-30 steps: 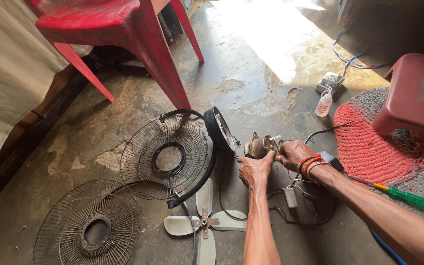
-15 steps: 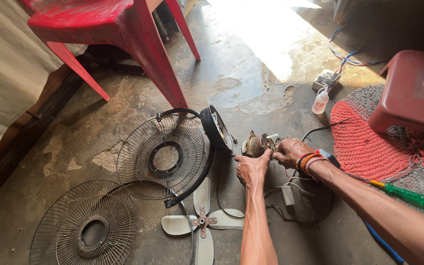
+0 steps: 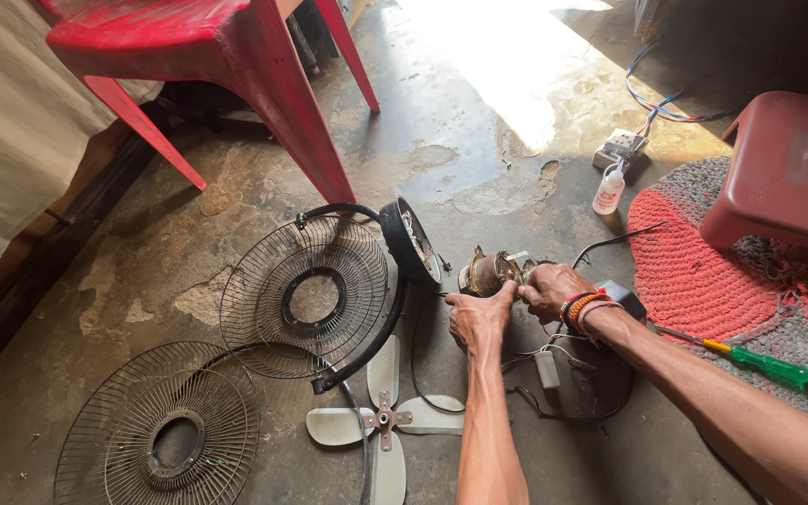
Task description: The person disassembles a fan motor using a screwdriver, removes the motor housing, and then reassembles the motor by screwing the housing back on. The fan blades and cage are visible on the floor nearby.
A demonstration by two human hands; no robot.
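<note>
A small fan motor [image 3: 486,272] with copper windings sits on the concrete floor, with wires and a small white capacitor [image 3: 547,368] trailing below it. My left hand [image 3: 479,320] grips the motor from the near side. My right hand [image 3: 552,288], wearing orange and red bands at the wrist, holds the motor's right side. A black round motor housing [image 3: 411,240] stands tilted just left of the motor.
Two wire fan guards [image 3: 303,295] [image 3: 163,431] lie at left, a grey fan blade [image 3: 384,420] below the hands. A green-handled screwdriver [image 3: 757,363] lies on a red woven mat [image 3: 717,285]. A red chair [image 3: 226,65], red stool [image 3: 786,178], small white bottle [image 3: 609,190] and socket [image 3: 620,148] stand around.
Both hands stay on the motor with only slight shifts. The view has drifted a little.
</note>
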